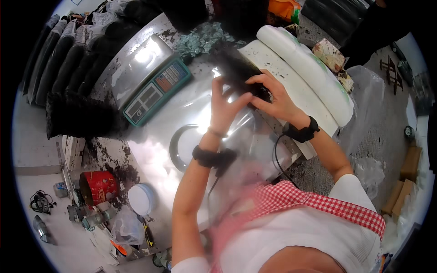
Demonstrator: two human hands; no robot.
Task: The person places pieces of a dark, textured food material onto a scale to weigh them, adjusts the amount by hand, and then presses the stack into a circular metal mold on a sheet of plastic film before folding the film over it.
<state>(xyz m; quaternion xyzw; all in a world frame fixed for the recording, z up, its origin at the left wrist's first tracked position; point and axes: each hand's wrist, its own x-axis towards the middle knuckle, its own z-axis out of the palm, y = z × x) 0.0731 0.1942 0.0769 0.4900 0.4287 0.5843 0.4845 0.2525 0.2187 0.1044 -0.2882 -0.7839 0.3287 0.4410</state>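
Note:
In the head view my left hand [227, 102] and my right hand [269, 94] meet above a shiny metal table [155, 150]. Their thumbs come close together. Both are at the near edge of a dark, blurred mass [235, 65], whose material I cannot make out. My right fingers curl over its right side; my left fingers are raised at its left side. Whether either hand grips it firmly is unclear. A clear plastic sheet or bag [245, 136] seems to lie beneath my wrists. Left of my hands stands a green digital scale [157, 92] with a metal pan [140, 68].
Dark filled bags [65, 61] line the far left. A red tin [99, 187], a white round lid [141, 199] and a yellow-black cutter [147, 233] lie lower left. A white roll [304, 75] lies right. Crumpled greenish film [201, 39] and a dark-clothed person [375, 27] are beyond.

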